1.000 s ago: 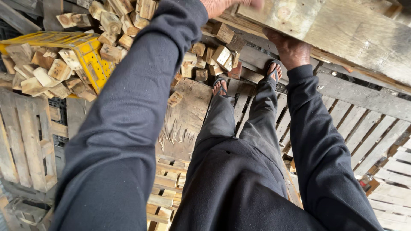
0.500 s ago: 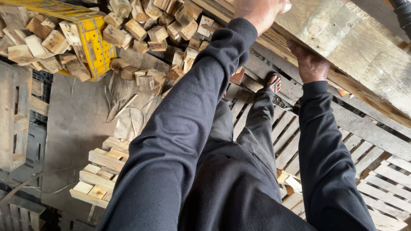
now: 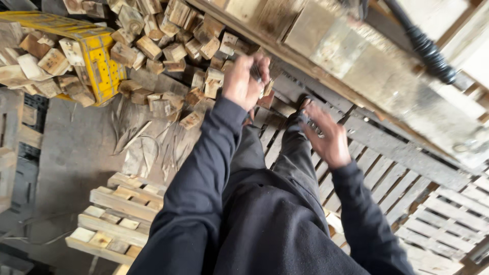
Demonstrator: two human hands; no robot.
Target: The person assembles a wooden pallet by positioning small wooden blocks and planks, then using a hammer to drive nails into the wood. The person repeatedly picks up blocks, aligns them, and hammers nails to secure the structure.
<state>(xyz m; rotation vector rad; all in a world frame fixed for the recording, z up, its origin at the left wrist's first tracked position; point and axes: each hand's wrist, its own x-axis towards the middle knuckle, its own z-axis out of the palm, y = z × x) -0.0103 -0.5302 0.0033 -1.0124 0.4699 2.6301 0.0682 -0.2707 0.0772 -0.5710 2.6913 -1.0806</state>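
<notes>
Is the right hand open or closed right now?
Open. The right hand has its fingers spread, palm facing the grey pallet boards, with nothing held in it.

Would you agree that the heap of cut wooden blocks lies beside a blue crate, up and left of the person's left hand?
Not quite: the head view shows the crate is yellow, not blue. The wooden blocks do lie beside it, up and left of the left hand.

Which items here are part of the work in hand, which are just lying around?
In hand:
- left hand, closed on a small dark object, too blurred to name
- right hand, open, holding nothing
- large weathered plank just above both hands

Lying about:
- heap of wood blocks
- yellow crate
- pallet
</notes>
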